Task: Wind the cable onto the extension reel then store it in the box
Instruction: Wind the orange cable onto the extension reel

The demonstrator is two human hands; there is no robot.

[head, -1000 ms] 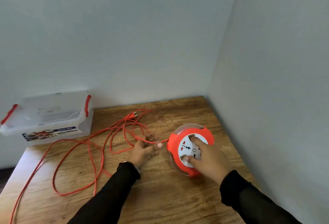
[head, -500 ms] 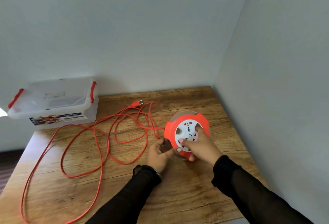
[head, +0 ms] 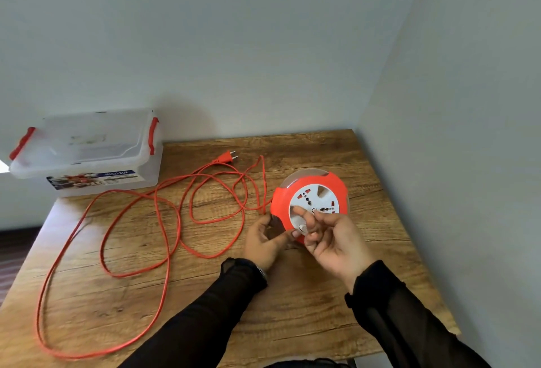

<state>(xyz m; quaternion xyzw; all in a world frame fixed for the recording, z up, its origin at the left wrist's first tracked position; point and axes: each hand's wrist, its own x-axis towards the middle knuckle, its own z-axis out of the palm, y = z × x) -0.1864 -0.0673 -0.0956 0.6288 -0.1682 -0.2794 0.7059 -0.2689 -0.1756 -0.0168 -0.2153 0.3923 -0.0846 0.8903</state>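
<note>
Cable (head: 164, 239) lies in much the same loose orange loops across the wooden table (head: 307, 309) as it did a second ago, its plug (head: 226, 157) near the back edge, so very little, if any, has gone onto the reel yet. What has changed is the hands: a second ago the left hand (head: 265, 240) held the cord out to the left of the reel (head: 311, 206), and it has since closed in against the reel's lower left edge, fingers curled, at the point where the cord enters; whether it is pinching the cord or gripping the rim I cannot tell. The right hand (head: 330, 236) was flat on the white socket face and now has its fingers bent over that face, fingertips touching it, seemingly to turn it. I judge winding is only beginning, with nearly all the cord left to take up. The box (head: 96, 160), clear plastic with red clips, sits at the table's back left corner, well apart from the reel, its lid on; through the cloudy lid I cannot make out anything inside.
</note>
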